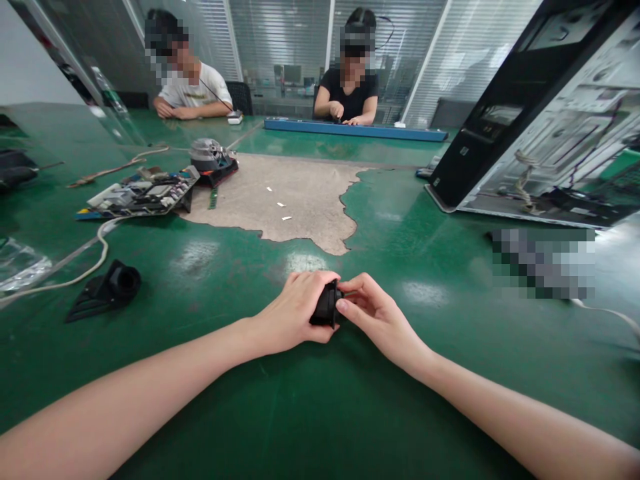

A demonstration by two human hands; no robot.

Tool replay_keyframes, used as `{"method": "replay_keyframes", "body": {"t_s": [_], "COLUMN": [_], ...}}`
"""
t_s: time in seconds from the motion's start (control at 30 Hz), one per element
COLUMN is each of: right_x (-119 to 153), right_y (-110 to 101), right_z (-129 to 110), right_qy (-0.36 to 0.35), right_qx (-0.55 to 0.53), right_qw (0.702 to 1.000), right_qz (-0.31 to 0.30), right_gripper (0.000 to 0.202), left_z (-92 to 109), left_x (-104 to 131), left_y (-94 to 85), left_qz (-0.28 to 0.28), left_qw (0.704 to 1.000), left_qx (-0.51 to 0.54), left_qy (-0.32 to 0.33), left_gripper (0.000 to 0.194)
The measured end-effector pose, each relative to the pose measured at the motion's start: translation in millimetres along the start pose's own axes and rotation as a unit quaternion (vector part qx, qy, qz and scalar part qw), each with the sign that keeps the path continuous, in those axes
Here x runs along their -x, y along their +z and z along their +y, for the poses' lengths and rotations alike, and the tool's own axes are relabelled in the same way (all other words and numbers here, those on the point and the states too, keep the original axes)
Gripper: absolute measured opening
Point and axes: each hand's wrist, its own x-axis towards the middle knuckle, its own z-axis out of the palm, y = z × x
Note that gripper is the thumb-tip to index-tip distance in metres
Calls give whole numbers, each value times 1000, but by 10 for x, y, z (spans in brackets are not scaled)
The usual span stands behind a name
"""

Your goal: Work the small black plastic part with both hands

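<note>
Left hand [293,310] is wrapped around a small black plastic part [324,308], fingers over the top and the thumb side along the near edge. Right hand [373,310] comes in from the other side, thumb and index fingertip pinching at the part's right end, other fingers curled behind. The part sits between the two hands, low over the green tabletop [320,413]; can't really tell if it touches the surface.

Call that part the middle of the clock, with 12 pointing away from the wearer. Around 9 there's a black bracket-looking piece [113,287] with a round opening, lying near a pale cable [106,243]. Some clear plastic [23,263] is further out that way. Roughly 3 has a dark, pixelated thing [537,263], too blurred to name, with another pale cable [607,311] running off it.

A bit further out, 11 to 12 is a bare patch [300,187] with a ragged edge and three little white scraps [281,205] on it. Around 10 there's a circuit board [145,193] loaded with components, and a round metal-and-black cooler-like unit [213,160] just past it. At 2, a big black computer case [500,120] stands with its innards showing.

Way out at 12 lies a long blue bar [355,130], with a person in a black top [353,93] behind it. Another person in a white T-shirt [200,87] sits at 11, forearms on the table.
</note>
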Motion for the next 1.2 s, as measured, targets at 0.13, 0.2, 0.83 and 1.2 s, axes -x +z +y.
{"method": "replay_keyframes", "body": {"t_s": [0.13,0.2,0.83,1.2], "right_x": [-24,-22,2,-10], "right_y": [4,-13,-73,-37], "right_z": [4,8,-2,-5], "right_qy": [14,15,-4,-1], "right_qx": [8,11,26,31], "right_qw": [1000,1000,997,999], "right_qz": [5,-12,-67,-34], "right_gripper": [20,20,19,16], "left_z": [-2,-2,-13,-7], "left_x": [-8,-7,-16,-7], "left_y": [1,-6,-19,-17], "left_qz": [-2,-5,-13,-9], "left_qw": [1000,1000,1000,1000], "left_qx": [-4,-3,0,-4], "left_qy": [2,-1,5,16], "left_gripper": [59,59,58,58]}}
